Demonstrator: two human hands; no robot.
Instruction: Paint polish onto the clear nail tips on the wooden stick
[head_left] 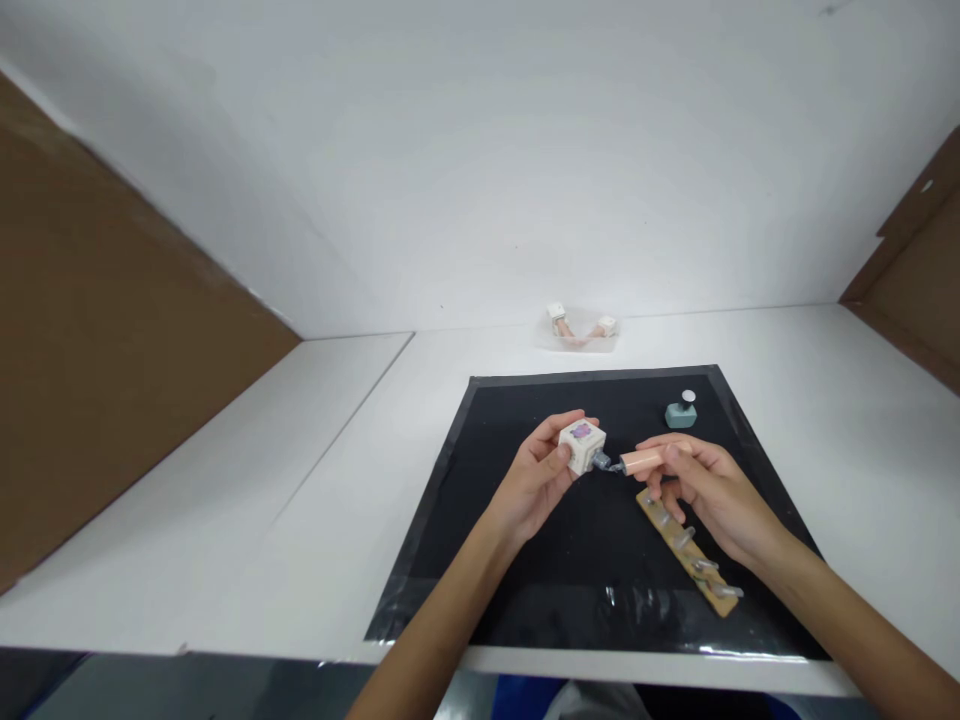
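"What's in the left hand [531, 478]?"

"A white cube [582, 446] with a purple flower on top, pinched between thumb and fingers, over the black mat [517, 590]. Its grey neck [601, 459] points at the right hand [716, 495]."

"And that one?"

"Thumb and fingers pinch a peach tube [641, 460], held lengthwise toward the cube. Something thin and dark sits between tube and neck; from here I can't quite tell whether it touches both."

"What's lying about?"

"A wooden strip [697, 565] with clear pegs, slanting on the mat below the right hand. Beyond that hand, a green bottle [681, 416] with a round silvery top. Behind the mat, a clear tub [555, 344] holds more white and peach pieces."
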